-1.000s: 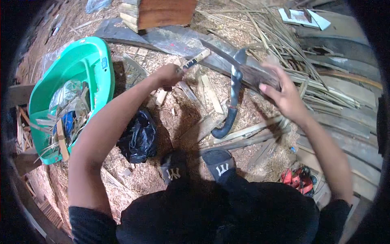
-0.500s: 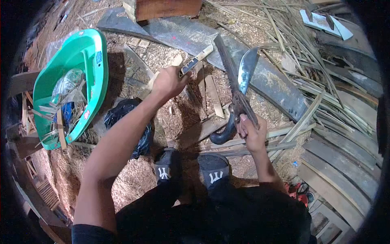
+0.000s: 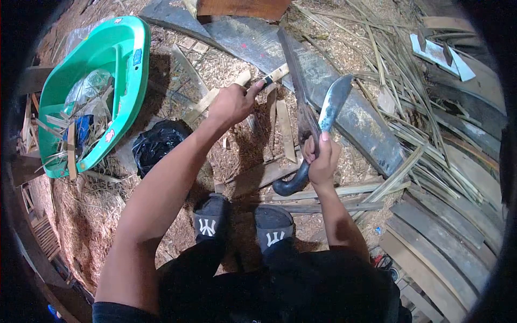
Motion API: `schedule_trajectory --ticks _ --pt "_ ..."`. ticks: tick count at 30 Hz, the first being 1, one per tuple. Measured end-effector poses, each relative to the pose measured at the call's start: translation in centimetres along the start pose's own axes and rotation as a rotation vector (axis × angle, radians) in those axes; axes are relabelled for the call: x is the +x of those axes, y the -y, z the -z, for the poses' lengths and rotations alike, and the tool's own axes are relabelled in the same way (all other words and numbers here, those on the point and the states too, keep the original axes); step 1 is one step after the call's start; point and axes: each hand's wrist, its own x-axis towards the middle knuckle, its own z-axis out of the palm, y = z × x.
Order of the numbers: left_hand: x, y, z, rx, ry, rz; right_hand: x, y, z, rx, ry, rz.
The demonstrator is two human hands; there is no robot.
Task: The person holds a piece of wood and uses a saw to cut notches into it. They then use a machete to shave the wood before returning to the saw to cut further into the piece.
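Note:
My left hand is closed around a pale bamboo strip with a dark band, which points up and to the right over the sawdust. My right hand grips a machete just above its black curved handle. The worn blade points up and to the right. A long dark wooden strip runs from the same fist toward the top of the view, pressed against the machete. The two hands are about a hand's width apart, above my two black sandals.
A green plastic tub with scraps sits at the upper left, and a black plastic bag lies beside it. A dark curved slab crosses the middle. Loose bamboo strips are heaped at the right, wooden planks lower right. Sawdust covers the ground.
My right hand slid from the far end of the dark strip down to the machete handle and now holds both. My left hand kept its bamboo strip and stayed in place.

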Motion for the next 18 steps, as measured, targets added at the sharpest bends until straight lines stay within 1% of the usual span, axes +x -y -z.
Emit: schedule_trajectory --ticks 2,4,5,7,11,13,17,18 --pt "0.4 0.4 -0.2 0.002 0.021 0.000 0.3 -0.2 0.0 0.010 -0.010 -0.017" --pt "0.1 0.0 0.5 -0.024 0.105 -0.010 0.4 -0.5 0.0 -0.047 0.061 0.024" --pt "-0.1 -0.2 0.8 -0.026 0.110 -0.006 0.4 -0.6 0.0 -0.050 0.062 0.019" --pt "-0.2 -0.6 1.1 -0.120 0.180 0.024 0.3 -0.8 -0.3 -0.079 0.033 0.030" --pt "0.1 -0.2 1.2 -0.170 0.223 -0.026 0.0 -1.2 -0.4 -0.048 0.027 0.006" --pt "0.0 -0.3 1.4 -0.248 0.187 -0.087 0.0 -1.1 -0.3 -0.008 0.051 -0.013" --pt "0.2 -1.0 2.3 -0.261 0.271 -0.041 -0.2 -0.7 -0.6 -0.010 0.047 -0.008" --pt "0.1 -1.2 2.2 -0.338 0.271 -0.049 -0.2 -0.6 -0.7 0.008 0.048 -0.020"
